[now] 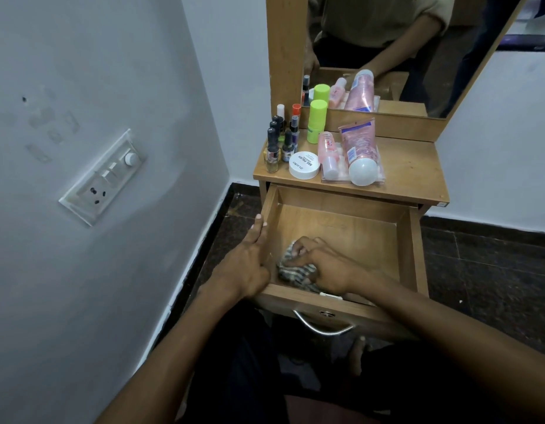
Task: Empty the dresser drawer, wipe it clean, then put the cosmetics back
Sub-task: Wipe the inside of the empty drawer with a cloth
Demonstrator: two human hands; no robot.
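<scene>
Grey walls, dark floor, wooden dresser with mirror (pixel 387 41) in the corner. Right hand (pixel 329 267) down inside the drawer (pixel 341 228), grip bunched on a striped cloth (pixel 291 272), fingertips pressing it flat against the near-left corner of the floor panel. Left hand (pixel 250 264) clamped over the drawer's left wall, fingers along the rim, thumb side out, bracing the box against the wiping push. Soft and light, that cloth: crumples freely, best held as a wad under the palm, not pinched by an edge. Drawer otherwise bare, so emptying looks done and wiping under way, far half probably not yet covered.

Outward now to the surface (pixel 412 172) above: cosmetics parked there, well clear of the drawer. Nail-polish bottles (pixel 279 142) clustered at the left, small, glass by the look, top-heavy, likely to topple and chip; take by the cap or body one or two at a time. White jar (pixel 304 165) squat and stable, easy from above across the lid. Green stick (pixel 316 120) upright, light plastic. Pink bottle (pixel 327 153) and big pink tube (pixel 357 151) lying on a clear tray (pixel 378 179); tube squashy, grab near the fat white cap. Tray probably slick, so lift with both hands.
</scene>
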